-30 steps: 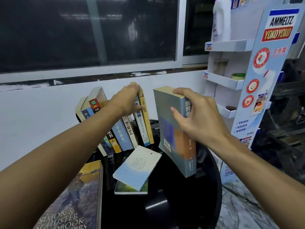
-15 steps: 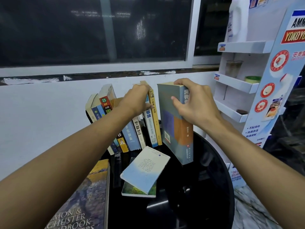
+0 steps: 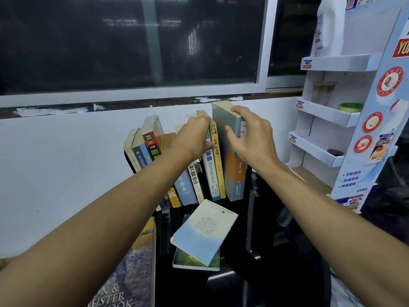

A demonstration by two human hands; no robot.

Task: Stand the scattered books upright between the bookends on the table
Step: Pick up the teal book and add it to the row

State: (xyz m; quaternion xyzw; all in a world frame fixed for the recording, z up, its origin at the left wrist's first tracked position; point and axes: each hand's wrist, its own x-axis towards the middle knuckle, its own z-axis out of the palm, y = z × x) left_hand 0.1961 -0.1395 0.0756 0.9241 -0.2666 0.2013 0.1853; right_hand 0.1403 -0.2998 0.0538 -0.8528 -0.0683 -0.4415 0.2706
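Note:
A row of books [image 3: 194, 180] leans leftward at the back of the black round table [image 3: 276, 273]. My left hand [image 3: 194, 136] grips the tops of the row's rightmost books. My right hand [image 3: 250, 136] grips a thick grey-and-orange book [image 3: 235, 173], standing upright against the row's right end, its foot on the table. A black bookend [image 3: 129, 160] shows at the row's left end; the right one is hidden. A pale blue book [image 3: 204, 231] lies flat on a green one [image 3: 194, 261]. A large painted-cover book [image 3: 130, 269] lies at the lower left.
A white wall and dark window stand right behind the books. To the right rises a white cardboard display rack [image 3: 332, 116] with shelves, holding a tape roll [image 3: 350, 107] and a white jug [image 3: 327, 29]. The table's front right is bare.
My right hand has carried the thick grey-and-orange book left and back, from tilted in the air to upright against the row. My left hand stays on the row's tops.

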